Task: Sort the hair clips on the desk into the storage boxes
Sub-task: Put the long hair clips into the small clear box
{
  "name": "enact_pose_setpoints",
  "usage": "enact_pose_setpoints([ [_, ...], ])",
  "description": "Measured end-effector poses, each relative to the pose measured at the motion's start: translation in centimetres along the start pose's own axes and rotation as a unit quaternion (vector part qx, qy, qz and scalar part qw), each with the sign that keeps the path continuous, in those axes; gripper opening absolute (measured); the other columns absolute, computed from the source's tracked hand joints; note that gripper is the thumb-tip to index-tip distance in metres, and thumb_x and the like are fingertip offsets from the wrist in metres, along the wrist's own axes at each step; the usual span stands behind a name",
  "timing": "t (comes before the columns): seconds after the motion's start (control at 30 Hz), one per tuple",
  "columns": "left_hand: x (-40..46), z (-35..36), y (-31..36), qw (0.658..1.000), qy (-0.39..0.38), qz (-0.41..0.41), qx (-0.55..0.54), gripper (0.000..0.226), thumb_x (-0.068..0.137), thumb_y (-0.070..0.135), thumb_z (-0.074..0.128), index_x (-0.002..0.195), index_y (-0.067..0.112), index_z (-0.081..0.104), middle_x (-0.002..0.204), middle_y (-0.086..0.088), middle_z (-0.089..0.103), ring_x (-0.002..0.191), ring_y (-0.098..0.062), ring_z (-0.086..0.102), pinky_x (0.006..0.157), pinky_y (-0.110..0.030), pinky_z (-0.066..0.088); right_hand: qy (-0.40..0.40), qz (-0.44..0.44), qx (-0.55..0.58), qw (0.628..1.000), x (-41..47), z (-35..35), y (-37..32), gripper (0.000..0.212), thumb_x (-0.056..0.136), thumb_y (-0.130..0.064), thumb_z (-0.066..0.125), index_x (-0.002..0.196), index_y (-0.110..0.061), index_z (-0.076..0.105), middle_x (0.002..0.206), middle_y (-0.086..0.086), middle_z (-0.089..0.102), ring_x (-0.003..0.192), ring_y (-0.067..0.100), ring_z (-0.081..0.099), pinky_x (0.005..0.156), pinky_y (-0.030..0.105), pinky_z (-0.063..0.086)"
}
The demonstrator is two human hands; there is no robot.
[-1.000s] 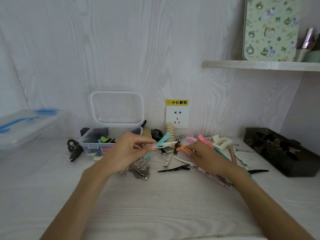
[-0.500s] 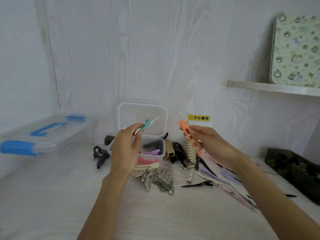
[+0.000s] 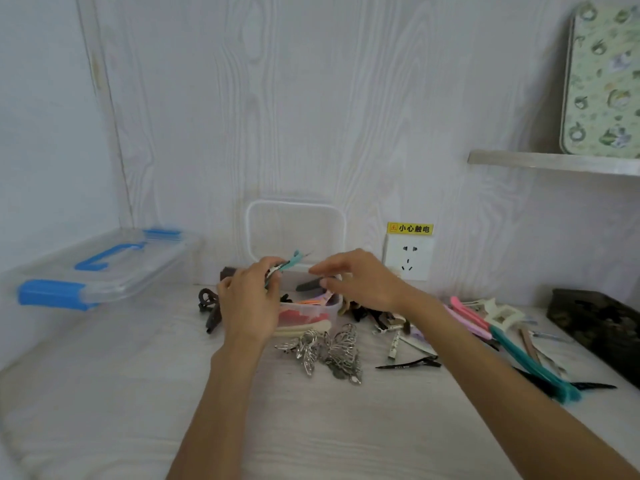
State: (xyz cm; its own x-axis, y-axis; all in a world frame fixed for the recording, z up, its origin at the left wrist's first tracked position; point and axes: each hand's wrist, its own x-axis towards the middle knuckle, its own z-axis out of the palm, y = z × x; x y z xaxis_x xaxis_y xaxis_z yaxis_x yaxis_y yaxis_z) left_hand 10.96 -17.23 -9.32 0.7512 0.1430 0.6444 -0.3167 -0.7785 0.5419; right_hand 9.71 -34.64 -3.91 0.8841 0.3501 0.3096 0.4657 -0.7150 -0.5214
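A small clear storage box (image 3: 330,311) stands at the back of the desk with its lid (image 3: 296,230) propped open against the wall; pink, orange and purple clips lie inside. My left hand (image 3: 249,303) hovers at the box's left side and pinches a teal hair clip (image 3: 293,262) together with other thin clips. My right hand (image 3: 360,278) is stretched over the box with straight fingers, and I see nothing in it. An orange clip (image 3: 311,301) lies in the box just under those fingers.
Silver butterfly clips (image 3: 329,351) lie in front of the box, a brown claw clip (image 3: 209,311) to its left. Several loose clips, among them a black one (image 3: 408,363) and a long teal one (image 3: 533,363), spread to the right. A dark box (image 3: 595,327) sits far right, a blue-handled clear case (image 3: 97,268) left.
My right hand has come left over the small box and no longer holds the orange clip, which now lies inside. My left hand has stayed by the box with the teal clip.
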Motion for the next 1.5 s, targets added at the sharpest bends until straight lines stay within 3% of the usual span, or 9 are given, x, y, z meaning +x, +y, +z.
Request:
enact_pose_setpoints([
  [0.23,-0.1,0.0,0.9,0.999,-0.002,0.029,0.041,0.025,0.092,0.034,0.052,0.111,0.025,0.066,0.125,0.003,0.061,0.119,-0.021,0.05,0.105,-0.042,0.028,0.056,0.085,-0.04,0.994,-7.9,-6.2,6.3,0.018,0.089,-0.02,0.061,0.102,-0.028,0.07,0.099,-0.01,0.071,0.092,0.005,0.066,0.084,0.016,0.051],
  [0.37,-2.3,0.4,5.7,0.982,0.004,0.188,-0.022,0.026,0.087,0.047,0.053,0.092,0.027,0.068,0.094,0.01,0.065,0.09,-0.013,0.057,0.082,-0.032,0.04,0.0,0.171,-0.064,0.983,-11.1,-6.4,9.6,0.023,0.084,-0.031,0.065,0.107,-0.033,0.067,0.105,-0.011,0.067,0.109,0.009,0.06,0.075,0.006,0.044],
  [0.5,-5.9,3.0,9.1,0.936,-0.192,0.287,0.063,0.073,0.067,0.084,0.031,0.108,0.033,0.064,0.101,0.016,0.065,0.097,-0.008,0.054,0.085,-0.029,0.038,-0.11,0.196,-0.149,0.963,-12.6,-4.8,10.5,0.085,0.068,-0.071,0.058,0.135,-0.021,0.043,0.154,-0.001,0.025,0.144,0.02,0.014,0.108,0.026,0.021],
  [0.6,-6.8,4.3,8.4,0.894,-0.301,0.306,0.126,0.102,0.057,0.094,0.022,0.132,0.03,0.047,0.128,0.012,0.055,0.12,-0.01,0.042,0.099,-0.033,0.032,-0.144,0.176,-0.22,0.949,-12.6,-4.1,10.5,0.085,0.062,-0.082,0.051,0.111,-0.012,0.046,0.149,0.005,0.028,0.135,0.024,0.026,0.104,0.029,0.025],
  [0.77,-6.7,5.0,7.5,0.896,-0.274,0.326,0.125,0.064,0.086,0.068,0.027,0.131,0.028,0.05,0.133,0.013,0.053,0.125,-0.008,0.036,0.099,-0.029,0.029,-0.101,0.146,-0.232,0.956,-12.7,-3.1,11.0,0.081,0.066,-0.084,0.038,0.123,-0.027,0.046,0.131,0.003,0.04,0.122,0.025,0.036,0.1,0.039,0.035],
  [1.07,-6.7,4.3,8.1,0.926,-0.242,0.282,0.062,0.024,0.089,0.043,0.052,0.108,0.034,0.063,0.1,0.01,0.07,0.096,-0.012,0.061,0.075,-0.027,0.044,0.027,0.139,-0.146,0.979,-12.0,-2.3,10.7,0.031,0.084,-0.047,0.06,0.108,-0.028,0.062,0.088,-0.017,0.056,0.068,-0.007,0.045,0.058,0.011,0.032],
  [1.27,-6.6,4.4,8.3,0.931,-0.236,0.278,0.023,0.024,0.092,0.03,0.052,0.112,0.033,0.064,0.103,0.011,0.069,0.094,-0.011,0.061,0.066,-0.026,0.04,-0.01,0.149,-0.211,0.966,-12.0,-2.4,10.3,0.01,0.095,-0.03,0.046,0.088,-0.028,0.053,0.087,-0.01,0.055,0.084,0.011,0.05,0.075,0.028,0.041],
  [1.37,-5.9,4.1,8.1,0.947,-0.201,0.245,-0.044,0.028,0.093,0.021,0.053,0.118,0.027,0.063,0.104,0.011,0.064,0.094,-0.009,0.056,0.073,-0.024,0.042,-0.047,0.152,-0.229,0.96,-12.0,-2.7,9.8,0.035,0.098,-0.023,0.034,0.064,-0.032,0.027,0.069,-0.015,0.035,0.067,0.006,0.038,0.074,0.028,0.029],
  [1.5,-4.0,2.6,7.5,0.972,-0.07,0.21,-0.081,0.025,0.093,0.018,0.053,0.116,0.021,0.064,0.103,0.006,0.065,0.093,-0.011,0.053,0.076,-0.026,0.045,-0.039,0.18,-0.126,0.975,-12.1,-4.2,10.4,0.028,0.1,-0.028,0.032,0.093,-0.014,0.055,0.127,0.009,0.056,0.126,0.021,0.04,0.105,0.037,0.029],
])
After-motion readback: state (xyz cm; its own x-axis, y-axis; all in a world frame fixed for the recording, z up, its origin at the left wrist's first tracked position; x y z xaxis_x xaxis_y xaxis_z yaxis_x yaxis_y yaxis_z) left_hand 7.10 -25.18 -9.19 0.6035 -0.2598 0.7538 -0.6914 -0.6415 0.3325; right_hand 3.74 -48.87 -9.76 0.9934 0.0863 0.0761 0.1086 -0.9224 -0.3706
